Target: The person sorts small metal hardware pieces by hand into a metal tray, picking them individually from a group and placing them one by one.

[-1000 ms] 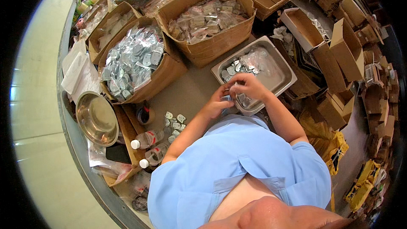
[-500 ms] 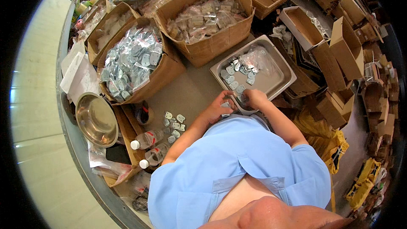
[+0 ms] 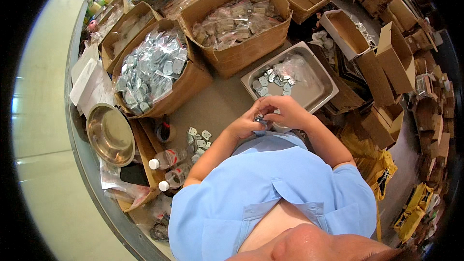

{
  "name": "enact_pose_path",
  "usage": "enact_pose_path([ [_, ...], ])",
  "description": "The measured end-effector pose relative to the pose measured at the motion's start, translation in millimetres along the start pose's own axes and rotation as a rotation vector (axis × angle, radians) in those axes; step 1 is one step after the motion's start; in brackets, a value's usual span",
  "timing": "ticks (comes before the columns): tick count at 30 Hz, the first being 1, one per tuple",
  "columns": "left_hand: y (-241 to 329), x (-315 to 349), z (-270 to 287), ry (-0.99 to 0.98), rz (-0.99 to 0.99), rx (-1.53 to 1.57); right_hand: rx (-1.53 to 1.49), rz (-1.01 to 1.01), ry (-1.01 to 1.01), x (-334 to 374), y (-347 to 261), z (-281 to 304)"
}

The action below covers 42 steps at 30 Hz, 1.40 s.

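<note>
Near the lower-left rim of a rectangular, silver-coloured steel tray (image 3: 313,90), the person's two bare hands meet close in front of the blue shirt (image 3: 270,164). The left hand (image 3: 247,124) is curled nearly closed around some small shiny grey metal pieces (image 3: 260,118); their number, and whether a bag wraps them, cannot be told. The right hand (image 3: 286,111) arches over from 2 o'clock, its fingers bent and their tips at the left's, so whether it grips anything itself is unclear. Taking the hands as the clock's centre, the tray lies at 1 o'clock, with loose flat grey metal plates (image 3: 263,81) towards its left side and crumpled clear plastic (image 3: 296,67) at its far end. At 10 o'clock, a brown cardboard carton (image 3: 188,89) is heaped with clear bags of grey plates (image 3: 153,67); nearer 11, a larger brown carton (image 3: 234,62) holds bagged beige-grey pieces (image 3: 237,21). At 8 o'clock, a small cluster of pale metal plates (image 3: 200,143) lies on the table beside two clear, white-capped plastic bottles (image 3: 170,158). Judging by this, much has been bagged, the handful looks unfinished, and the loose plates are left over.
</note>
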<state>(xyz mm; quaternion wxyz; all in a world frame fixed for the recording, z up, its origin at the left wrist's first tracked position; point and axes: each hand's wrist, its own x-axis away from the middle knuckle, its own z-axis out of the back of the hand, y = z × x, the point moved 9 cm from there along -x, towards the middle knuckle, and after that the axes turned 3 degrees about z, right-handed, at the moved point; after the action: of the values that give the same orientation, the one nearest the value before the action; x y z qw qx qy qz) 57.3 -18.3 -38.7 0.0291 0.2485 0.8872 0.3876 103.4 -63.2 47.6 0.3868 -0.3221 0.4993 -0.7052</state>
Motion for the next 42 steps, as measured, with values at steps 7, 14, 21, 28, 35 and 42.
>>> enact_pose_path([
  [7,-1.6,4.9,-7.9,-0.019,0.081,0.062,0.522,0.409,-0.032,15.5,-38.0,-9.5],
  [14,-6.9,5.1,-15.0,-0.015,0.124,0.058,0.45,0.267,-0.029,15.2,-17.6,-9.2],
  [21,-18.1,6.4,-0.7,-0.028,0.175,0.041,0.538,0.301,-0.094,14.4,-14.5,-18.7],
  [28,-14.4,-1.6,-7.6,0.005,0.042,0.137,0.486,0.276,-0.081,15.6,-10.5,-25.8],
  [35,-10.7,-0.5,3.8,0.022,0.035,0.213,0.533,0.381,0.073,16.8,-11.5,-14.8],
  [42,8.5,3.5,-15.9,-0.048,0.084,-0.234,0.505,0.366,0.211,18.5,-39.3,10.6],
])
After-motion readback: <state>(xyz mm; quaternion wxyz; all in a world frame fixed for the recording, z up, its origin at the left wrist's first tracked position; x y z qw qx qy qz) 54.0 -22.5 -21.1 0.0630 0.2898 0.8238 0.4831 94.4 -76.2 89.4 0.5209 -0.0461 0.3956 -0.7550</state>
